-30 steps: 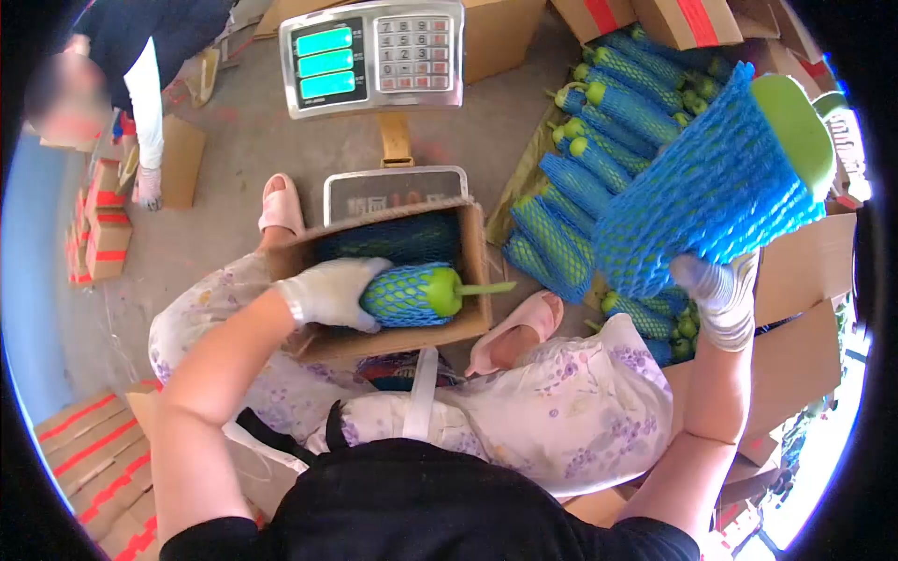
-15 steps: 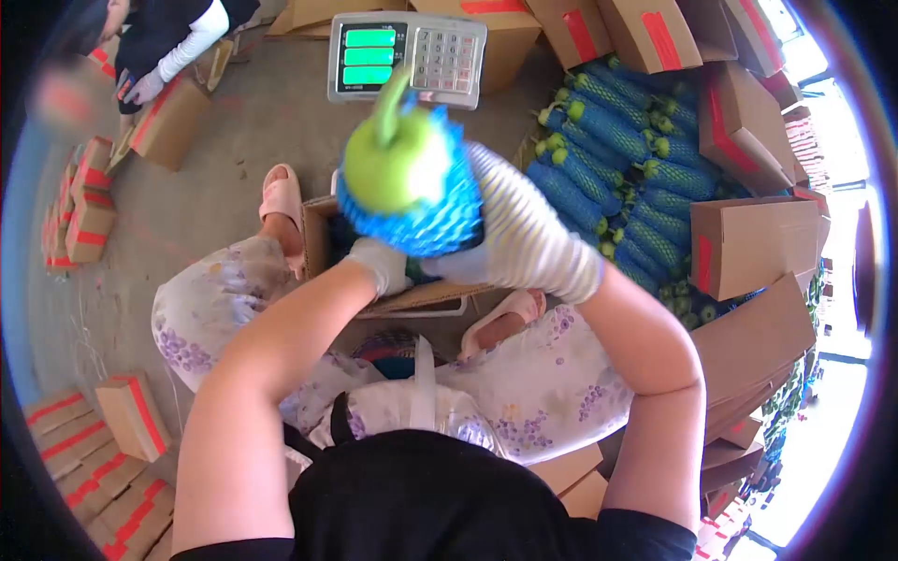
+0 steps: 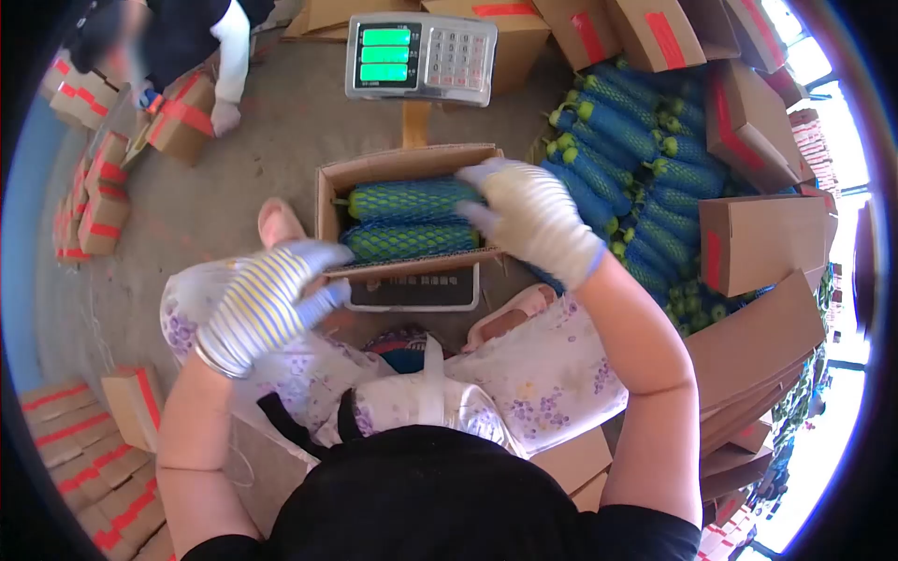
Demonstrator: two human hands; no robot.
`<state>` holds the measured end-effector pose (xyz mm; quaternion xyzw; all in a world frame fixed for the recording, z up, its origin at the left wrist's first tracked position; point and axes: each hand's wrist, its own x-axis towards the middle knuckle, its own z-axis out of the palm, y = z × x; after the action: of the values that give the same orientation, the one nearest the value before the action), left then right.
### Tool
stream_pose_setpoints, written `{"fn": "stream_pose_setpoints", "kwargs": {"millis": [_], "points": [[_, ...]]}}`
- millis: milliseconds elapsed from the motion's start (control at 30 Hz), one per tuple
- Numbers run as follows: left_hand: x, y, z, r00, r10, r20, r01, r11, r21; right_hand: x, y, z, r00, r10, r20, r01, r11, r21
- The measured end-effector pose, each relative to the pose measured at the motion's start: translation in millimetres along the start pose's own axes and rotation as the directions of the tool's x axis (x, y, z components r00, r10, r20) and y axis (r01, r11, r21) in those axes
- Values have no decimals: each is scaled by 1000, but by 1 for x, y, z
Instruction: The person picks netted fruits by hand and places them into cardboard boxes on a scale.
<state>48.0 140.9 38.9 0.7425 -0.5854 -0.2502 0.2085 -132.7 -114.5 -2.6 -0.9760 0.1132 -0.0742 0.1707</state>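
An open cardboard box rests on the black-topped scale platform between my feet. Inside it lie two long green vegetables in blue net sleeves, an upper one and a lower one. My left hand, in a striped glove, is at the box's left front corner, fingers apart and holding nothing. Over the right end of the box is my right hand, also gloved, its fingers spread near the ends of the netted vegetables. The scale display glows green beyond the box.
A pile of netted vegetables lies at the right, bordered by open cardboard boxes. Red-taped boxes are stacked at the lower left. Another person bends over a taped box at the upper left.
The netted vegetable that was held up in my right hand is no longer raised. Both hands have opened and moved apart, uncovering the box. The other person's arm has shifted right.
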Motion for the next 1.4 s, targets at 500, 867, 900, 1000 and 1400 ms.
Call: {"fn": "stream_pose_setpoints", "kwargs": {"millis": [500,867,900,1000,1400], "points": [[83,-116,6,575,-569,588,565,796,218,-44,57,22,657,474,586,-436,873,-216],[69,-123,46,767,-421,483,486,874,-9,-20,65,46,694,480,536,-397,877,-272],[68,-121,44,768,-417,487,485,875,-15,-18,66,45,689,484,539,-397,875,-277],[67,-118,48,726,-468,504,548,836,-12,-3,39,30,650,646,401,-426,747,-511],[71,-104,47,720,-458,521,500,863,68,81,-52,150,959,14,284,21,992,-121]]}}
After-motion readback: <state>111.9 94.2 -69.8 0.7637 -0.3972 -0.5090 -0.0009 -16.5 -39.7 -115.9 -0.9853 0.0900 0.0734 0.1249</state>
